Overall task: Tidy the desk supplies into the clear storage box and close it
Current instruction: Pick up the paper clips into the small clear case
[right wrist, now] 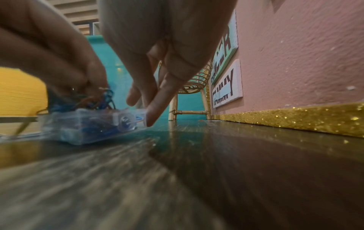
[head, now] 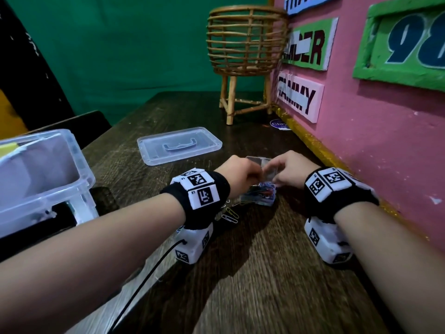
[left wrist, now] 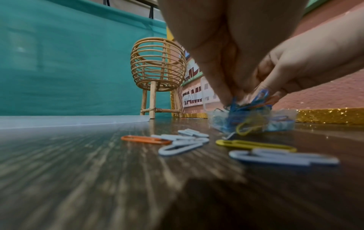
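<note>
**Both hands at the clip case, loose clips beside it**

Low on the dark wood-grain desk (head: 252,273), near the pink wall: one small clear plastic clip case (head: 258,197), rectangular, lid (head: 261,162) tipped up at its far side, packed with a tangle of coloured wire clips, mostly blue.

- Left hand (head: 238,173): fingers bunched together and pointed down, tips pinching a clump of blue and orange clips (left wrist: 254,101) at the top of the case.
- Right hand (head: 287,171): fingers curled at the case's right side; in the right wrist view one fingertip (right wrist: 155,115) pressed down at the case's end by a round moulded clasp. Whether gripping the lid, cannot tell.

Counted on the desk, just left of the case and apart from it, in the left wrist view:
- one orange clip (left wrist: 145,139)
- one yellow clip (left wrist: 256,144), plus one yellow loop poking out at the case's edge
- several pale blue-white clips (left wrist: 283,158), overlapped, roughly four or five; exact count unclear from blur.

Also seen:
- one clear storage box (head: 45,174), open, rectangular, rounded rim, at the left edge of the desk, something yellow inside at its far corner
- one flat clear box lid (head: 179,145) with a moulded handle, lying on the desk beyond the hands
- one woven rattan basket (head: 245,39) on three or more thin legs, standing at the back by the wall
- one glittery gold strip (right wrist: 295,118) along the wall's foot.
</note>
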Available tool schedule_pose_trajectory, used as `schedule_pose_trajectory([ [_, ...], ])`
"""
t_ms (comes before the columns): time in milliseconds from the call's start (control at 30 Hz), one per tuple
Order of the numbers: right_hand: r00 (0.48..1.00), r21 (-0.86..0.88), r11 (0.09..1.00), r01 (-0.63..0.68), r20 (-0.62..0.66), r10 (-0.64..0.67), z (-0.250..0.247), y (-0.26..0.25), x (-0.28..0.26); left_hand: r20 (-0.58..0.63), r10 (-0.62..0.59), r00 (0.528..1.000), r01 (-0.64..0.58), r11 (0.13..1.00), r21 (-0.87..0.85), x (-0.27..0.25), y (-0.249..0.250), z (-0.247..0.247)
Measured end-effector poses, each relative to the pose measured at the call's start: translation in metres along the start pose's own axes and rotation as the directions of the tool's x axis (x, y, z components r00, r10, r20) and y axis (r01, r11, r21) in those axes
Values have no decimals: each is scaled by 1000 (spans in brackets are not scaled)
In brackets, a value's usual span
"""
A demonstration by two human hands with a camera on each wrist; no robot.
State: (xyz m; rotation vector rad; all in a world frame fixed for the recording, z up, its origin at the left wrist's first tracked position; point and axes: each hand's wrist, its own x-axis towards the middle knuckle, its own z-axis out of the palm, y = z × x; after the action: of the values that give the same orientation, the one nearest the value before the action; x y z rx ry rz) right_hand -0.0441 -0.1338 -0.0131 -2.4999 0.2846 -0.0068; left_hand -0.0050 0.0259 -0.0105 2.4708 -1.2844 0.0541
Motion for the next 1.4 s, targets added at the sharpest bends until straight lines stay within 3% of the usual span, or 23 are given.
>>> schedule_pose_trajectory([
  [67,1000,0,1000,-3,-17,3,1,1,1,-86,-12,996,11,1000,-16,-3,-1,-3],
  [133,999,-11,1000,-5,-41,4,1,3,3,-83,-51,995,55,998,41,-8,-8,-6],
  [200,998,-22,1000,-17,-63,15,1,4,5,76,-96,992,84,985,151,-17,-18,-7],
  [267,997,-26,999,-29,-72,27,0,5,6,237,-95,967,37,970,240,-29,-26,-7],
  [333,997,-24,999,-32,-71,30,0,6,7,279,-49,959,-26,965,260,-40,-32,-8],
  [533,998,-32,999,-42,-56,40,0,4,5,199,138,970,-164,979,120,-62,-33,-12],
  [633,997,-45,998,-48,-56,45,0,3,4,289,254,923,-289,954,84,-55,-18,-10],
  [733,997,-18,999,-49,-60,47,0,3,2,383,290,877,-349,932,93,-50,-11,-6],
  [933,999,-13,999,-40,-32,39,-1,2,1,222,187,957,-214,971,105,-73,-40,-16],
  [1000,999,-6,999,-36,-29,36,-1,1,1,273,88,958,-128,983,133,-75,-48,-17],
  [1100,999,23,999,-28,-29,29,-1,0,-4,443,-53,895,-23,986,163,-75,-52,-14],
  [1233,1000,13,1000,-14,-12,15,2,0,-13,423,15,906,-87,985,151,-79,-47,-18],
  [1400,999,53,999,10,34,-11,6,0,-22,318,3,948,-25,998,63,-82,-43,-21],
])
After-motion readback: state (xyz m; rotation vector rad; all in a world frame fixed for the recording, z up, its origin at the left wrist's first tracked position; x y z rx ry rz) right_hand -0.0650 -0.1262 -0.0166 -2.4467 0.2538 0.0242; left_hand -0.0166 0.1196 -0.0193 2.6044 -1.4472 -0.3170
